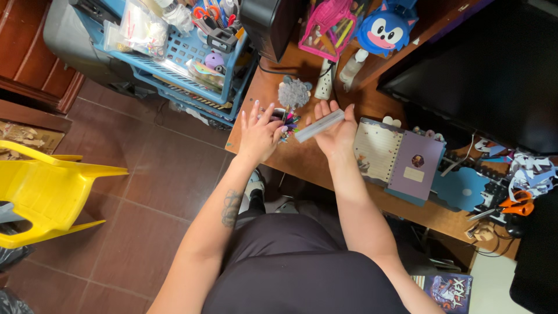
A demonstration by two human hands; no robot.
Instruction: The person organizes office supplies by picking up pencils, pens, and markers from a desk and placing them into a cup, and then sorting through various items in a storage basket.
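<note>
My right hand (336,129) holds a clear, long rectangular plastic case (319,125) above the wooden desk (314,160). My left hand (259,134) has its fingers spread and reaches into a small cup of coloured pens (285,121) at the desk's left end. A grey fluffy pom-pom (294,93) stands just behind the cup. An open spiral notebook (398,158) with a purple cover lies to the right of my right hand.
A blue plastic cart (174,58) full of craft supplies stands left of the desk. A pink pencil holder (328,26), a blue cartoon figure (385,28), a dark monitor (494,64), orange scissors (514,204) and paper scraps (532,171) crowd the desk. A yellow chair (40,192) stands on the tiled floor.
</note>
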